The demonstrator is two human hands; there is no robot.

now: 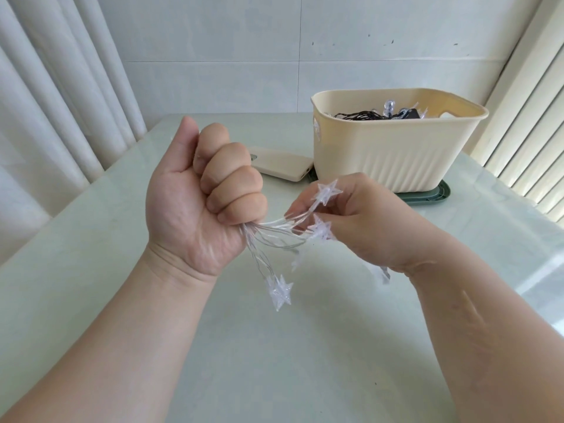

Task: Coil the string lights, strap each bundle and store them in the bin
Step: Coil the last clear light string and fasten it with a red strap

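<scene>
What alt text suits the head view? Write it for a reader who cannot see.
Two bare hands hold clear star-shaped string lights above a pale table: the left hand grips the gathered wires in a fist, the right hand holds loops beside it. Behind stands a cream bin with dark-wired lights inside.

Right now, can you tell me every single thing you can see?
star string lights: one strand, clear, held between both hands above the table
bin: one, cream, back right of the table
dark-wired lights: one tangle, black, inside the bin
tray: one, green, under the bin
flat case: one, cream, left of the bin
table: one, pale green, under everything
curtain: one, white, left
left hand: one, fist gripping the wires
right hand: one, pinching the strand near a star
</scene>
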